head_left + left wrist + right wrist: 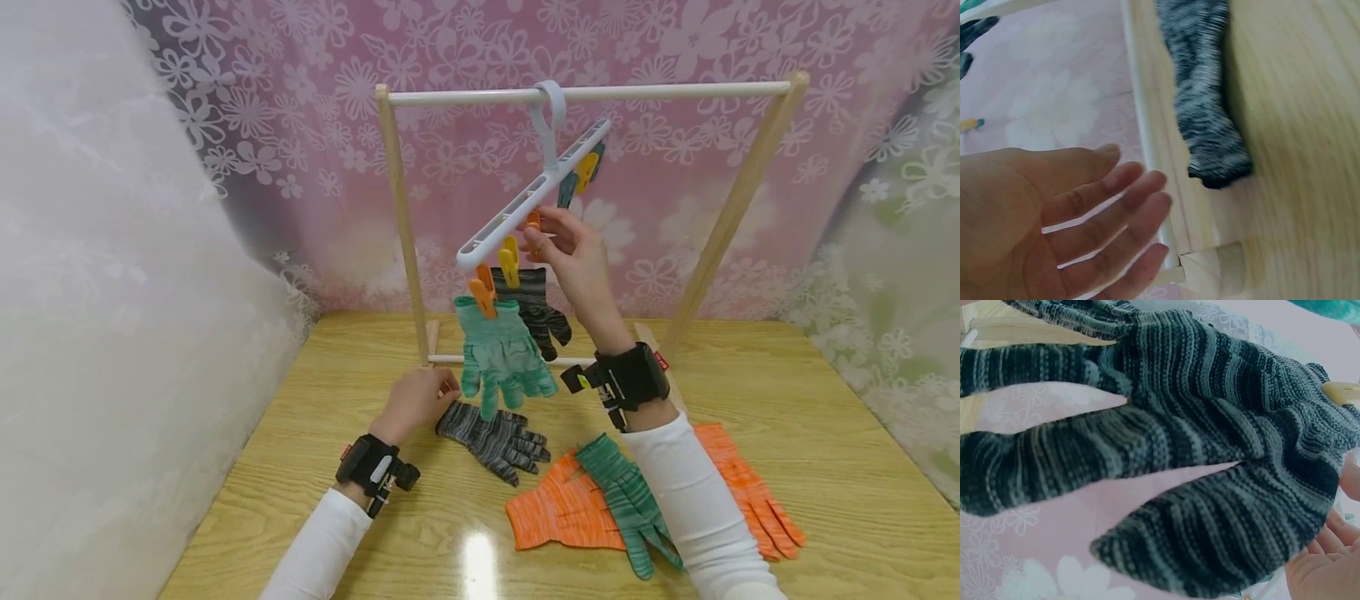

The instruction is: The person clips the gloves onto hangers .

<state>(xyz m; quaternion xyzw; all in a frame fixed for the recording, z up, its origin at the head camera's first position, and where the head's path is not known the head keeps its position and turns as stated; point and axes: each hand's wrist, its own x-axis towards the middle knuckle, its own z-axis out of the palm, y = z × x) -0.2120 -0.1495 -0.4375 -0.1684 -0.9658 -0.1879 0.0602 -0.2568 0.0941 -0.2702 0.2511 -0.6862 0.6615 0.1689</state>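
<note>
Up at the hanger [517, 208], my right hand [573, 258] pinches an orange clothespin [533, 225] between thumb and fingers. Beside it a black-and-grey glove [528, 304] hangs by a yellow clothespin [508, 262]; this glove [1210, 412] fills most of the right wrist view. Nearer the front, a light green glove [504, 350] hangs from another orange clothespin [482, 292]. My left hand [420, 404] is low over the table, close to the cuff of a grey-striped glove [495, 437]. In the left wrist view that hand [1085, 219] has loosely bent fingers, apart from the glove [1210, 100].
The hanger hooks over the white rod [660, 90] of a wooden frame [405, 225]. Yellow and dark teal clothespins [587, 173] hang at its far end. An orange glove [562, 508], a dark green glove [626, 500] and another orange glove [757, 500] lie around my right sleeve.
</note>
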